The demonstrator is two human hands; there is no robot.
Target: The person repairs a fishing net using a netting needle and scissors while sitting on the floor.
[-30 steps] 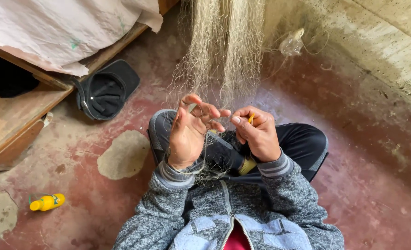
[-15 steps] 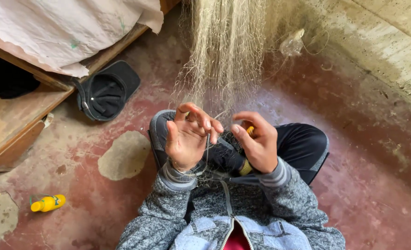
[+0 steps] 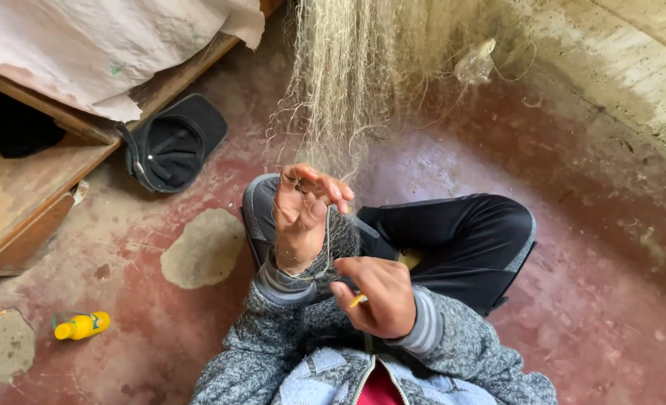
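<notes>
— Close against our grey knitted jacket, our right hand (image 3: 378, 296) is curled shut around a slim yellow netting needle (image 3: 357, 301), only its tip showing between the fingers.

— And just beyond it our left hand (image 3: 303, 217) is raised, fingers bent and pinching strands of the pale, fine-threaded fishing net (image 3: 348, 90), with a few loops draped round the wrist.

— That net hangs down from above, past our crossed legs in dark trousers (image 3: 453, 232). We judge it very light, limp and quick to tangle; single threads look thin enough to snap or cut into skin.

— So we would grip it at a knot or bunch several meshes together, not pull on one thread. The needle looks stiff and smooth, best pinched near its middle.

— Farther out on the worn red concrete floor (image 3: 588, 300) lie a small yellow plastic bottle (image 3: 82, 325) and an upturned black cap (image 3: 171, 144), well apart from the net.
</notes>
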